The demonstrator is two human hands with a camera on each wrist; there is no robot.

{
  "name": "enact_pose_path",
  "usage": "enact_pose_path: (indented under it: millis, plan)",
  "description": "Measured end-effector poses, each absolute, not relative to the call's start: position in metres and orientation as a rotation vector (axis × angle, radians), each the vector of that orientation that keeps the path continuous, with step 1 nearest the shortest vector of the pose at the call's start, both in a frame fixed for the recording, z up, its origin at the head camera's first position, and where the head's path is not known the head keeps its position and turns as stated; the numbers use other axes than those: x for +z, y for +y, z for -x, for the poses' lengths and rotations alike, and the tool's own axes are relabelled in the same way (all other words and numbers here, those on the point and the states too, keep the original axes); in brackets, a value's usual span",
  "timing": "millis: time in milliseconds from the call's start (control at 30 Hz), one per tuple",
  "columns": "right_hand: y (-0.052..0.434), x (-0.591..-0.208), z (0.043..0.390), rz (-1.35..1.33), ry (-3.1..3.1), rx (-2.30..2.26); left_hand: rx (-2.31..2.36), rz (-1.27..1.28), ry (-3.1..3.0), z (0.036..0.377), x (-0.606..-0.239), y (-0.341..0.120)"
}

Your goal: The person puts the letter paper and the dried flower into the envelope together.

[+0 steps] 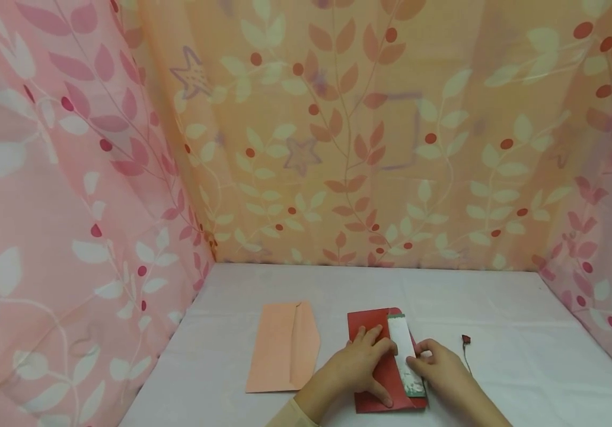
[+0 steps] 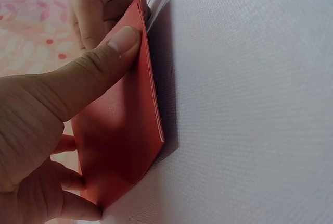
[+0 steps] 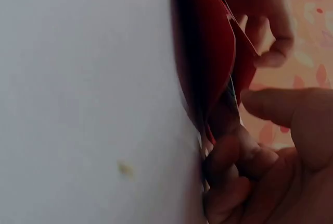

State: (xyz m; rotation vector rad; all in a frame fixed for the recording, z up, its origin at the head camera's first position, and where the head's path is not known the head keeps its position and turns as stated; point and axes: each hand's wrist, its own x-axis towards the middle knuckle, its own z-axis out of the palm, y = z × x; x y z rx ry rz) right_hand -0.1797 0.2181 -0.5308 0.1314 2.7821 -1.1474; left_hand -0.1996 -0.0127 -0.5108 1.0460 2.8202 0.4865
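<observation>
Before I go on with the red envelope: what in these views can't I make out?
- Print on the white slip: too small in the head view.
- Slip's lower end: covered by the right hand.
- Small dark item on the table: too small to identify.
- Red envelope opening: right wrist view is blurred; left hand covers it.

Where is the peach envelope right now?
In the head view, the peach envelope lies flat on the white table, left of the red envelope that both hands are working on, untouched.
</observation>
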Motion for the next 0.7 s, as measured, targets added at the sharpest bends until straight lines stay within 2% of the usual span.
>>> enact_pose_path:
  millis: [400, 700]
  plan:
    - [0.245, -0.531, 0.196, 0.278, 2.541, -1.418, 0.493, -1.035, 2.815, 0.204, -0.516, -0.011]
    - [0.242, -0.532, 0.202, 0.345, 2.484, -1.449, 0.499, -1.037, 2.82, 0.202, -0.513, -0.012]
